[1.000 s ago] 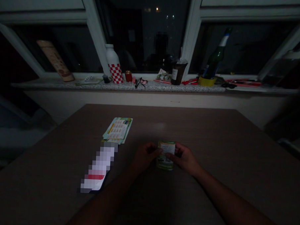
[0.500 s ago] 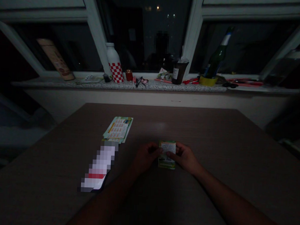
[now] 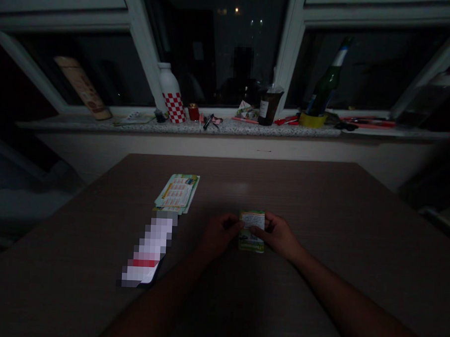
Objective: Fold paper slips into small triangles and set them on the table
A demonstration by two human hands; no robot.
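Note:
Between my two hands is a small green and white printed leaflet point(image 3: 250, 243), upright to my view, with text on its upper half. My left hand point(image 3: 221, 235) pinches its left edge with thumb and fingers. From the other side my right hand point(image 3: 279, 236) grips it, the thumb lying across the front and the fingers behind. Left of my hands lies a loose stack of similar printed sheets point(image 3: 177, 192). Just nearer than the stack, a phone point(image 3: 152, 247) with a lit, blurred-out screen rests on the table.
The brown table point(image 3: 321, 192) reaches to the wall under a window. Along the speckled sill point(image 3: 130, 126) stand a checkered bottle point(image 3: 174, 99), a tan tube point(image 3: 83, 88), a small red jar point(image 3: 193, 112), a dark cup point(image 3: 269, 107) and a green bottle point(image 3: 325, 88) in a yellow ring point(image 3: 312, 120).
The leaflet has shifted very slightly to the right with both hands still on it. The stack and the phone have stayed in place.

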